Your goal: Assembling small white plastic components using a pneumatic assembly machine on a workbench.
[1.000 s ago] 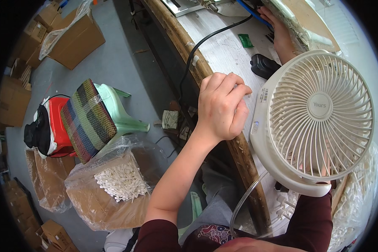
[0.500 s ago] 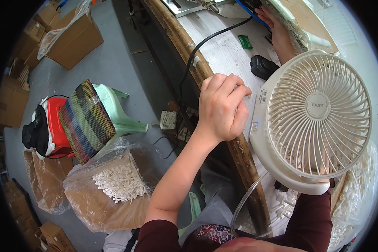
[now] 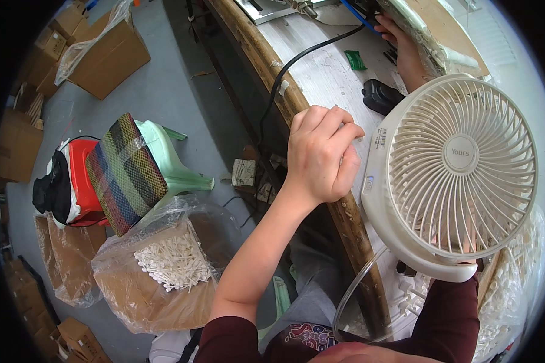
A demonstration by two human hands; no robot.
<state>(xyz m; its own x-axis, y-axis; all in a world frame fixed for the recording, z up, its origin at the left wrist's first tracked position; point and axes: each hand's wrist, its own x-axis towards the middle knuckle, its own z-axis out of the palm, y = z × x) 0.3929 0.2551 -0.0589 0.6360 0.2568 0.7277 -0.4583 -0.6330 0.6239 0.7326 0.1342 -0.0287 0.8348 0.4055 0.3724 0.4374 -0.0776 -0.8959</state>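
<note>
My left hand (image 3: 324, 156) is curled closed at the wooden table edge, left of a white round fan (image 3: 460, 154). Whatever lies inside its fingers is hidden, though a small greyish bit shows between them. Beyond the fan, my right hand (image 3: 407, 57) reaches toward the back of the table. Its visible fingers are stretched and apart, close to a dark object with a blue cable (image 3: 352, 8); the fan covers much of that forearm. A black rounded device (image 3: 381, 97) and a small green packet (image 3: 356, 60) lie between the two hands.
A plastic-wrapped bundle (image 3: 433, 36) stands beside my right hand. Loose white swab-like sticks (image 3: 174, 261) fill a plastic-lined box at lower left. A green stool (image 3: 175, 160) with a checked cushion (image 3: 126, 174), a red stool (image 3: 83, 181) and cartons (image 3: 106, 57) stand on the floor.
My right hand has shifted slightly at the back, its fingers drawing a little away from the blue cable. My left hand stays nearly still, and the view shifts slightly.
</note>
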